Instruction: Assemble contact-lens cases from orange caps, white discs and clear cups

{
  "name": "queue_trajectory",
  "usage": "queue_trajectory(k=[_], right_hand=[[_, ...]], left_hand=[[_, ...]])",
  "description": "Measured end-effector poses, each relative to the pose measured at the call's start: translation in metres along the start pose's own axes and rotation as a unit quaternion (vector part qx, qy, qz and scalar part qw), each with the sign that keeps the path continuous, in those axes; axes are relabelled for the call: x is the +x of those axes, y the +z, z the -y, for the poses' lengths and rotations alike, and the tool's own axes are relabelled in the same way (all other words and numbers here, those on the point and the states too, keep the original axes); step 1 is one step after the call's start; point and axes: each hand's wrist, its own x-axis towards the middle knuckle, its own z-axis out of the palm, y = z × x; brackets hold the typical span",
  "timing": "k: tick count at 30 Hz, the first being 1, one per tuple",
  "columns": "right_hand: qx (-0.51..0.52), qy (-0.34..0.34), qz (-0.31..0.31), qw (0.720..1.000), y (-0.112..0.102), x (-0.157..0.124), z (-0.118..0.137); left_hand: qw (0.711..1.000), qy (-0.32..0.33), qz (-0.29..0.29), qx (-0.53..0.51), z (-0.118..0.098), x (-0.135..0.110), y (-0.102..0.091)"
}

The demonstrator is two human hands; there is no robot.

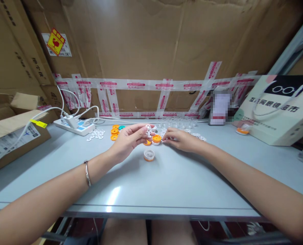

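Note:
Raised a little over the table, my left hand [127, 140] pinches a small white openwork plastic piece [148, 130] between thumb and fingers. My right hand [180, 139] is low at the table, its fingertips closed together beside the white pieces; what they hold, if anything, is too small to make out. Between the hands lie orange ring-shaped caps [156, 138], one of them on top of a white part. A round clear container with an orange base [149, 155] stands nearer to me. Several orange rings [114, 131] and a green ring [121, 127] lie behind my left hand.
Small white discs [96, 134] lie scattered at the left, near a power strip [74, 126] with cables. Clear cups [178, 122] line the back. A phone-like object [220, 108], partly blurred, leans at the cardboard. A paper bag [274, 109] and an opened carton [15, 139] flank the table.

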Motion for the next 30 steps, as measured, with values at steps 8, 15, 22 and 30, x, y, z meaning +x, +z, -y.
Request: queue_trajectory(k=[8,15,22,30], right_hand=[[0.094,0.061,-0.067,0.991,-0.005,0.0,0.013],[0.428,0.13,-0.082,0.891,-0.013,0.0,0.045],[0.51,0.172,-0.068,0.84,0.001,0.004,0.057],[0.579,0.189,-0.124,0.783,0.002,0.007,0.061]], left_hand=[[0.998,-0.003,-0.028,0.048,0.003,0.002,0.0],[0.984,-0.016,-0.048,0.173,0.007,0.002,0.002],[0.964,-0.072,-0.056,0.25,0.008,0.001,0.006],[0.969,-0.08,-0.055,0.226,0.008,0.0,0.006]])
